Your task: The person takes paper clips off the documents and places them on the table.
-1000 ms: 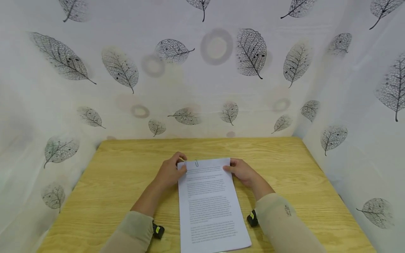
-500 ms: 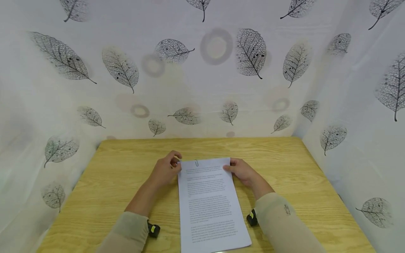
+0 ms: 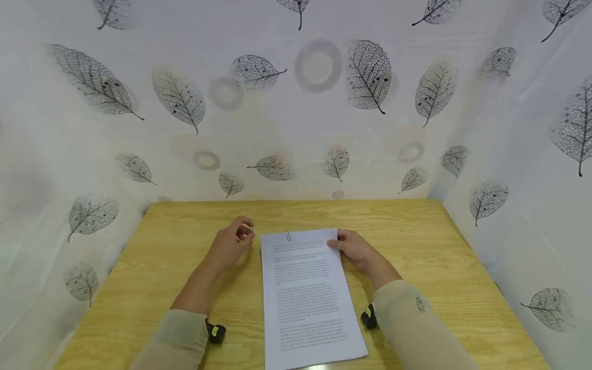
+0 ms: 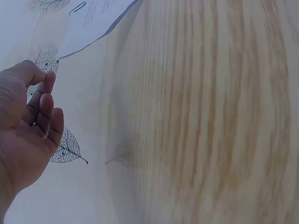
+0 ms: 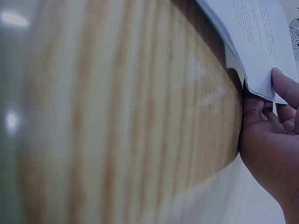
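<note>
A stack of printed paper sheets (image 3: 305, 303) lies on the table, with a green paper clip (image 3: 289, 236) on its top edge. My right hand (image 3: 356, 251) grips the stack's upper right corner, thumb on top and fingers underneath, as the right wrist view also shows. To the left of the stack, apart from it, my left hand (image 3: 231, 242) pinches a small paper clip between thumb and index finger. Only a faint glint of it shows at the fingertips. In the left wrist view the left hand (image 4: 30, 126) hides that clip, its other fingers curled.
A light wood-grain table (image 3: 162, 252) extends around the stack on both sides. White cloth (image 3: 296, 118) printed with dark leaves hangs behind it and at both sides. Small black devices sit at the left wrist (image 3: 216, 333) and the right wrist (image 3: 369, 316).
My left hand has drawn a paper clip off the stack's upper left corner and moved away to the left with it. The right hand keeps its grip on the upper right corner.
</note>
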Motion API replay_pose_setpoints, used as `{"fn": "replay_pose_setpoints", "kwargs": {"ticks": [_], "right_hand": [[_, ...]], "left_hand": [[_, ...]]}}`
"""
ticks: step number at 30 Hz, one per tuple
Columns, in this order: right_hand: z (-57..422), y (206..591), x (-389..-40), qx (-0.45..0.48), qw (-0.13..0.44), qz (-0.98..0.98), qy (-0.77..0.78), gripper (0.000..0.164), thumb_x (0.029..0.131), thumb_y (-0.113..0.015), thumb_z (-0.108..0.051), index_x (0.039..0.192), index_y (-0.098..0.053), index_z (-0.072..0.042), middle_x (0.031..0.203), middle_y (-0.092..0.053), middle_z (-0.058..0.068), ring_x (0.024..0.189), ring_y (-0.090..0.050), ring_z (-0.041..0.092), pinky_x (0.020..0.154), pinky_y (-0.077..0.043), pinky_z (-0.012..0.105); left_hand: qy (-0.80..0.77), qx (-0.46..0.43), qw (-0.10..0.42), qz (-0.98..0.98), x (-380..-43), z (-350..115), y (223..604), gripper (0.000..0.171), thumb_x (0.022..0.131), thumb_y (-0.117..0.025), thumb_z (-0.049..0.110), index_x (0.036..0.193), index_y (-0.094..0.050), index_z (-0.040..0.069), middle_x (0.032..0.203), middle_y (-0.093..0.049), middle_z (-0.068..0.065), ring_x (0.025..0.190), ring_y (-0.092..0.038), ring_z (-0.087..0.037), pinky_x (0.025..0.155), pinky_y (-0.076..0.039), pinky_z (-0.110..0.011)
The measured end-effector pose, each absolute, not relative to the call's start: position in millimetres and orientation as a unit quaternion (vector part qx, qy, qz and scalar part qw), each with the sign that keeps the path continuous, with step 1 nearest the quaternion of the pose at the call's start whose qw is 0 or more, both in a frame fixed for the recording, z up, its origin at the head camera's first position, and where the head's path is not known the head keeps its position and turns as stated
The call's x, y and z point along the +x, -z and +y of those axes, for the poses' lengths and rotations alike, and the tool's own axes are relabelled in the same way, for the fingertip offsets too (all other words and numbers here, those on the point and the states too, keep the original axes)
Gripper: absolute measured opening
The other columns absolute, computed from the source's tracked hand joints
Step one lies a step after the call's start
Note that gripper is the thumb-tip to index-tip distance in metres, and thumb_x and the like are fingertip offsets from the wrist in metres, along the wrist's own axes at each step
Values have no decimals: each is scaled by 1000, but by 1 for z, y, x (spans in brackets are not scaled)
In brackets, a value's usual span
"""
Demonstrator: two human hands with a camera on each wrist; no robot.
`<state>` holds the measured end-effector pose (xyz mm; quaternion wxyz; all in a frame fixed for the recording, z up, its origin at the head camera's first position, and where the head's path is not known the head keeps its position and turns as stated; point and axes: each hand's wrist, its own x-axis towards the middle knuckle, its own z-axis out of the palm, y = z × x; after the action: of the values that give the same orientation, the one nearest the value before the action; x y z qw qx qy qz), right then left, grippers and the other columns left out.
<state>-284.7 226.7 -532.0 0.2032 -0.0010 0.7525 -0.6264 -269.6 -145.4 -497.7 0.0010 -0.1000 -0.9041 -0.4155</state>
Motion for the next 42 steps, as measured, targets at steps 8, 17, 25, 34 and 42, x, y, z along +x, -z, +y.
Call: {"fn": "replay_pose_setpoints", "kwargs": {"ticks": [8, 17, 25, 34, 42], "right_hand": [[228, 534, -285, -4, 200, 752, 628, 35, 109, -62, -9, 141, -65, 4, 134, -72, 17, 105, -66, 15, 90, -55, 26], [225, 531, -282, 3, 199, 750, 630, 32, 108, -63, -6, 138, -67, 5, 128, -74, 14, 102, -66, 15, 90, -55, 26], [225, 533, -283, 3, 199, 747, 634, 33, 107, -63, -6, 138, -67, 5, 130, -74, 15, 104, -67, 15, 90, -55, 26], [225, 532, -283, 0, 198, 753, 628, 32, 108, -63, -8, 138, -67, 4, 128, -74, 15, 102, -67, 15, 89, -54, 26], [224, 528, -281, 12, 200, 751, 629, 33, 108, -63, -7, 138, -67, 4, 130, -73, 15, 105, -66, 15, 91, -54, 26]], "left_hand": [[400, -71, -42, -913, -273, -162, 499, 29, 109, -67, 22, 136, -63, 11, 119, -77, -12, 100, -67, -23, 78, -54, -29], [329, -69, -93, -937, -278, -170, 507, 21, 107, -68, 18, 128, -66, 13, 113, -78, -9, 103, -71, -24, 93, -58, -45], [310, -85, -110, -941, -284, -175, 516, 18, 107, -68, 16, 125, -66, 12, 114, -77, -9, 106, -71, -25, 97, -58, -49], [314, -92, -86, -941, -287, -178, 523, 19, 105, -71, 16, 123, -70, 9, 111, -75, -9, 106, -70, -26, 99, -57, -49], [320, -78, -97, -939, -289, -180, 526, 26, 106, -71, 18, 129, -71, 5, 114, -75, -9, 108, -69, -25, 100, -57, -47]]}}
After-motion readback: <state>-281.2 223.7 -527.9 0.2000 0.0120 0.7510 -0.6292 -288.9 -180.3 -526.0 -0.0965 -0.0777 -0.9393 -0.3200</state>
